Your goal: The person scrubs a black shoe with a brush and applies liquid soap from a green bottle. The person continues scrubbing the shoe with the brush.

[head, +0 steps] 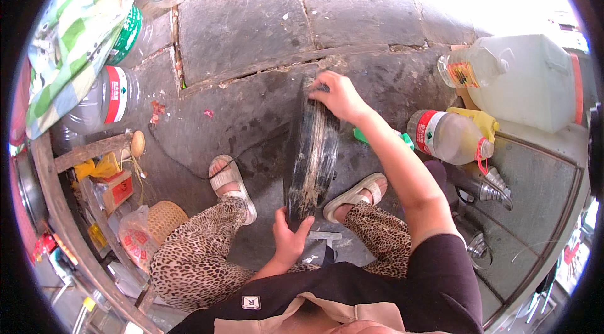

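A thick, dark round slab, its edge worn and streaked with pale marks point(314, 154), stands on its side between my sandalled feet; its exact kind I cannot tell. With fingers and thumb spread around the near lower end, my left hand point(290, 239) grips it. At the far upper end, my right hand point(337, 95) holds the rim, fingers curled over it. The slab's broad face is turned to the left and mostly hidden. A thin dark cord point(174, 161) runs over the floor on the left, passing near the left sandal point(232, 187).
On the right are a large plastic bottle point(443, 138), a translucent jerrycan point(524, 81) and metal flasks point(490, 187) by a cabinet. Left are large bottles point(101, 98), a wooden rack point(56, 192) and a woven basket point(165, 220). Green plastic point(361, 135) lies beyond my right foot.
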Action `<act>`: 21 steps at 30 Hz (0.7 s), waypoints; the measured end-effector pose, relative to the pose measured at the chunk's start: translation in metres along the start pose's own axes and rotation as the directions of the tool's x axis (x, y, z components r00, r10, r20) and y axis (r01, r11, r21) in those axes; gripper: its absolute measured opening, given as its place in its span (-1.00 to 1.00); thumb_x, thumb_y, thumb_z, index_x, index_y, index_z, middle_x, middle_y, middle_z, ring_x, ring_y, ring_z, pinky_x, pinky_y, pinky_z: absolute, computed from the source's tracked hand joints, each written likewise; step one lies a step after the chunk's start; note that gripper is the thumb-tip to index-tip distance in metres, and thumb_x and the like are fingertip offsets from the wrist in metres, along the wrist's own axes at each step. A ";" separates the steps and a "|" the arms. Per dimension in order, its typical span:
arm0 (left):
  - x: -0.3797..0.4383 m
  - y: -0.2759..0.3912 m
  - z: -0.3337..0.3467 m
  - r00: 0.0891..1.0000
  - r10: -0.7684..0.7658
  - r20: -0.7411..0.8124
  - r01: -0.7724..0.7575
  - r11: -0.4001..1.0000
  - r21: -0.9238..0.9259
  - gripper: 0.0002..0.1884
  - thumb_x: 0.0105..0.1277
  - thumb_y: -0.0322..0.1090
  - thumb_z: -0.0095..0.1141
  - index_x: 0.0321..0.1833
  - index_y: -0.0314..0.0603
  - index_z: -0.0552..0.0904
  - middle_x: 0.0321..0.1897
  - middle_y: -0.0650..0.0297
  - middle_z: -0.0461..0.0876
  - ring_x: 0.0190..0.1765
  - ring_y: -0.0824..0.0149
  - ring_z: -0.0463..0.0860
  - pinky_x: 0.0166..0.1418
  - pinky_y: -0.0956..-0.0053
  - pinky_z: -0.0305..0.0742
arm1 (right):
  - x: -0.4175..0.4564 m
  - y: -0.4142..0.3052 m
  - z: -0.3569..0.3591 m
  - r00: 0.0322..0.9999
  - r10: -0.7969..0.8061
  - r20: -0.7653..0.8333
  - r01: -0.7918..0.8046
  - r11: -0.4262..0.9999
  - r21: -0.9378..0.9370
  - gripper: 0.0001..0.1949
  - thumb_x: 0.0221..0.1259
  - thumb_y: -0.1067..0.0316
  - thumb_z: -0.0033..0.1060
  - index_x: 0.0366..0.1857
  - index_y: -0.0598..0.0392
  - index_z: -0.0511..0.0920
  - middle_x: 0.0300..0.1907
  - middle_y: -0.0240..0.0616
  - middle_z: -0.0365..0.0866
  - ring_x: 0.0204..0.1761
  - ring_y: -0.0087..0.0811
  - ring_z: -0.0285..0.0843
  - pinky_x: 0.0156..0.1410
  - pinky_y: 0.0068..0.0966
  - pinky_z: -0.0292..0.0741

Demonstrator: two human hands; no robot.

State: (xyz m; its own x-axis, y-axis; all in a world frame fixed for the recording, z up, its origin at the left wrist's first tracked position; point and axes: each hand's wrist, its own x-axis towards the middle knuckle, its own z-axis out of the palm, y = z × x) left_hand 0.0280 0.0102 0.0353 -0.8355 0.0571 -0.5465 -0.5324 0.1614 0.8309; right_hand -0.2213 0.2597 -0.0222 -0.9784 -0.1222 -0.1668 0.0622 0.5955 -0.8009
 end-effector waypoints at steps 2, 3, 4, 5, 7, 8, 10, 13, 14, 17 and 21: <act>-0.007 -0.010 -0.005 1.000 0.023 -0.014 -0.022 0.997 0.078 -0.43 0.29 -0.24 0.46 0.17 -0.45 0.44 -0.08 0.05 0.72 -0.05 0.32 0.68 0.08 0.35 0.56 | -0.013 -0.027 -0.006 0.990 -0.090 0.106 0.089 0.996 0.014 -0.80 0.09 0.37 0.45 -0.24 0.18 0.68 -0.17 -0.02 0.67 -0.01 0.01 0.66 0.13 -0.24 0.55; -0.005 -0.009 -0.004 0.999 0.044 0.008 -0.045 0.992 0.118 -0.42 0.29 -0.24 0.46 0.17 -0.46 0.44 -0.07 0.04 0.72 -0.04 0.32 0.69 0.09 0.35 0.56 | -0.020 -0.032 -0.017 0.984 -0.115 0.134 0.112 0.993 0.028 -0.81 0.11 0.38 0.45 -0.24 0.18 0.66 -0.18 -0.04 0.65 -0.03 -0.03 0.66 0.12 -0.26 0.55; -0.004 -0.007 -0.003 1.000 0.025 0.007 -0.025 0.998 0.059 -0.42 0.28 -0.24 0.46 0.17 -0.46 0.44 -0.08 0.03 0.72 -0.04 0.30 0.70 0.09 0.35 0.57 | -0.022 -0.034 -0.022 0.976 -0.141 0.164 0.136 0.990 0.043 -0.81 0.13 0.38 0.44 -0.23 0.18 0.65 -0.19 -0.07 0.64 -0.04 -0.06 0.66 0.11 -0.28 0.55; -0.004 -0.005 -0.002 1.000 0.004 0.003 -0.004 1.000 0.000 -0.42 0.28 -0.24 0.47 0.17 -0.46 0.44 -0.09 0.02 0.73 -0.05 0.28 0.71 0.09 0.34 0.57 | -0.018 -0.030 -0.021 0.980 -0.141 0.140 0.136 0.990 0.046 -0.81 0.13 0.38 0.44 -0.23 0.18 0.65 -0.19 -0.06 0.64 -0.04 -0.04 0.66 0.11 -0.28 0.55; -0.004 -0.001 -0.001 1.000 -0.015 -0.003 0.015 0.999 -0.035 -0.42 0.27 -0.24 0.47 0.17 -0.45 0.44 -0.11 0.00 0.73 -0.06 0.25 0.72 0.08 0.32 0.58 | 0.004 -0.013 -0.008 0.985 -0.144 0.098 0.139 0.989 0.055 -0.80 0.13 0.37 0.45 -0.22 0.18 0.65 -0.19 -0.05 0.64 -0.03 -0.02 0.65 0.12 -0.26 0.55; -0.004 0.003 -0.002 1.000 -0.009 0.010 0.009 1.000 -0.005 -0.42 0.27 -0.24 0.47 0.17 -0.45 0.45 -0.12 0.00 0.74 -0.07 0.24 0.73 0.07 0.32 0.58 | 0.019 0.006 -0.002 0.983 -0.173 0.065 0.178 0.981 -0.076 -0.81 0.13 0.38 0.43 -0.23 0.18 0.65 -0.17 -0.04 0.64 -0.01 0.02 0.63 0.13 -0.24 0.55; 0.001 0.003 -0.003 1.000 0.020 0.017 -0.021 1.000 0.015 -0.43 0.28 -0.24 0.46 0.16 -0.45 0.45 -0.13 0.00 0.74 -0.08 0.24 0.73 0.06 0.31 0.59 | 0.052 0.048 0.013 0.992 -0.128 -0.003 0.126 0.984 -0.127 -0.80 0.11 0.33 0.44 -0.23 0.15 0.67 -0.15 -0.01 0.67 0.01 0.05 0.63 0.15 -0.19 0.54; 0.003 -0.003 -0.001 1.000 0.008 0.001 -0.008 0.999 -0.033 -0.45 0.28 -0.26 0.46 0.14 -0.45 0.45 -0.13 0.00 0.75 -0.09 0.24 0.74 0.04 0.31 0.60 | 0.082 0.063 0.021 0.998 -0.060 -0.022 0.055 0.983 -0.178 -0.79 0.09 0.32 0.45 -0.25 0.17 0.68 -0.15 0.02 0.67 0.01 0.08 0.63 0.16 -0.15 0.54; 0.001 -0.004 0.000 0.999 0.031 0.008 -0.031 0.999 -0.019 -0.45 0.28 -0.26 0.46 0.14 -0.45 0.45 -0.13 0.00 0.75 -0.09 0.25 0.73 0.04 0.31 0.60 | 0.084 0.067 0.021 0.999 -0.039 -0.033 0.032 0.977 -0.210 -0.79 0.08 0.33 0.46 -0.26 0.18 0.68 -0.15 0.02 0.67 0.01 0.09 0.63 0.16 -0.13 0.54; 0.000 -0.007 -0.004 0.999 0.045 0.002 -0.045 0.999 -0.009 -0.44 0.27 -0.25 0.47 0.15 -0.44 0.44 -0.13 0.02 0.74 -0.09 0.27 0.72 0.05 0.32 0.59 | 0.061 0.047 0.019 0.999 -0.041 -0.015 0.040 0.997 -0.069 -0.77 0.07 0.31 0.47 -0.26 0.19 0.68 -0.15 0.03 0.68 0.00 0.10 0.64 0.16 -0.13 0.54; -0.003 -0.004 -0.005 0.998 -0.061 0.011 0.061 0.998 -0.016 -0.42 0.27 -0.22 0.48 0.16 -0.43 0.44 -0.12 0.04 0.74 -0.06 0.30 0.71 0.06 0.33 0.58 | 0.008 -0.028 -0.007 0.974 -0.144 0.177 0.144 0.990 0.012 -0.83 0.10 0.37 0.43 -0.26 0.16 0.68 -0.21 0.00 0.67 -0.03 0.05 0.64 0.14 -0.17 0.55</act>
State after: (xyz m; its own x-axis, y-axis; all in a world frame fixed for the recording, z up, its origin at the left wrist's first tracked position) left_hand 0.0315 0.0040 0.0344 -0.8002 0.0577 -0.5969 -0.5843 0.1488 0.7978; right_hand -0.2323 0.2472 0.0026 -0.9266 -0.3451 -0.1492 -0.0766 0.5620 -0.8236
